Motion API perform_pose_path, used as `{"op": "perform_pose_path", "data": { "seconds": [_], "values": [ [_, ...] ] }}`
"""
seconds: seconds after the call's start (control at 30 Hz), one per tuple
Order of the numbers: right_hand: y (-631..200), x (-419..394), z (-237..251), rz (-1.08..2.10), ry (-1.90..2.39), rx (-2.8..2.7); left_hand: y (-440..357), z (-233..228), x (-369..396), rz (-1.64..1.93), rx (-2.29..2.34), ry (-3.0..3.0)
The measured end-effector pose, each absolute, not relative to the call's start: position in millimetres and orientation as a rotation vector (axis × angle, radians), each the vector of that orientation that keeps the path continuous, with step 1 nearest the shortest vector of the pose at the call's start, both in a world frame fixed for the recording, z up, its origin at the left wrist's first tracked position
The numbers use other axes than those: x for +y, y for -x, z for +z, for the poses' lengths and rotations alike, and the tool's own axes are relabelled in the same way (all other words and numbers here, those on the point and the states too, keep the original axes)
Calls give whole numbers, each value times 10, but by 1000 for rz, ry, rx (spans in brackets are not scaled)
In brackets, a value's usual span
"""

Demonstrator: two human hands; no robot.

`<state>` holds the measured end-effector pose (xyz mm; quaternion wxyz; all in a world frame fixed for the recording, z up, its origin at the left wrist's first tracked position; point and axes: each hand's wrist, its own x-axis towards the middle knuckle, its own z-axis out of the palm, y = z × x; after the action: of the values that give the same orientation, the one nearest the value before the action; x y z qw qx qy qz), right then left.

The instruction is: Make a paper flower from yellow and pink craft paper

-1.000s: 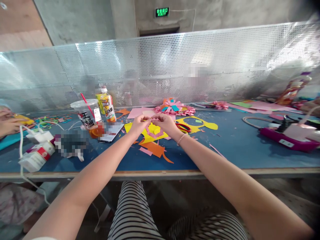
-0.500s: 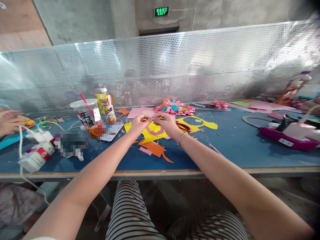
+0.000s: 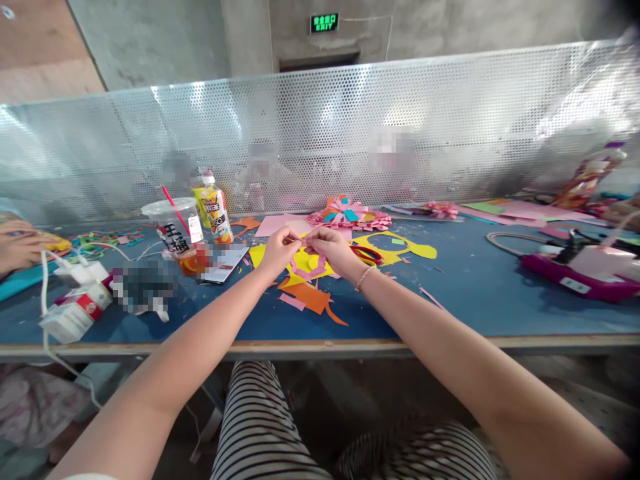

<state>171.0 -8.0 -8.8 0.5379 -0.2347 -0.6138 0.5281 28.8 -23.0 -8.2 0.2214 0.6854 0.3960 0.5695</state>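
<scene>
Ring (image 3: 306,275) at ctr, pinched in fingers of L hand (image 3: 280,248) & R hand (image 3: 331,245); prob. part-done, can't tell if closed. Flower (image 3: 345,215) just above ctr looks done.

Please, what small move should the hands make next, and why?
Perhaps the left hand and right hand should press the pink strip together where they nearly meet. Both seem to pinch it, and it curves below them; whether its ends touch is hidden.

Matt paper ring (image 3: 303,274), glossy plastic cup (image 3: 156,215), perforated metal screen (image 3: 310,133) (shiny in patches), rough-looking concrete wall (image 3: 430,30).
</scene>
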Motion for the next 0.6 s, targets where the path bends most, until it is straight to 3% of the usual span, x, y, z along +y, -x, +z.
{"op": "perform_pose_path", "data": {
  "seconds": [0.37, 0.6],
  "values": [
    [-1696, -80, -74, 1322, 661, -1427, -292, -94, -238, 1580, 1073, -2235],
    [-1697, -97, -56, 1279, 717, -1459, -290, -114, -220, 1583, 1071, -2104]
  ]
}}
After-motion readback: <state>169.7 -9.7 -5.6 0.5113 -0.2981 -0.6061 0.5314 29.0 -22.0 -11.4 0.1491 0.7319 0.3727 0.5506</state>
